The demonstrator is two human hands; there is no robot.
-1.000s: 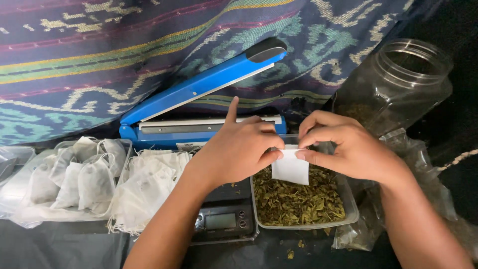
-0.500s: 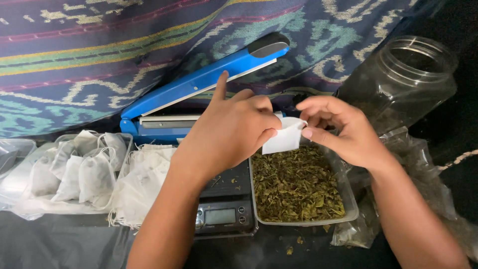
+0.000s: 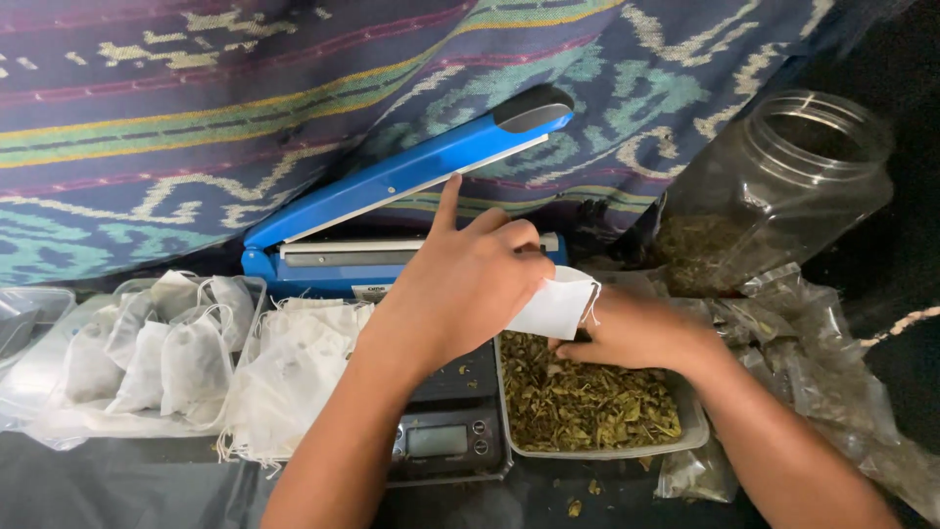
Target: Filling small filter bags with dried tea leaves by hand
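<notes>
While L hand (image 3: pixel 470 284) holds bag (image 3: pixel 556 306), maybe

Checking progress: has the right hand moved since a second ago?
Yes. The right hand has dropped from pinching the white bag above the tray into its dried leaves, under the bag.

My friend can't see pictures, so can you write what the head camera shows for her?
A person's left hand holds a small white paper bag open above a tray of dried leaves, while the right hand dips into the leaves. Behind stand a blue sealing machine and a clear jar; white bags lie at left.
</notes>
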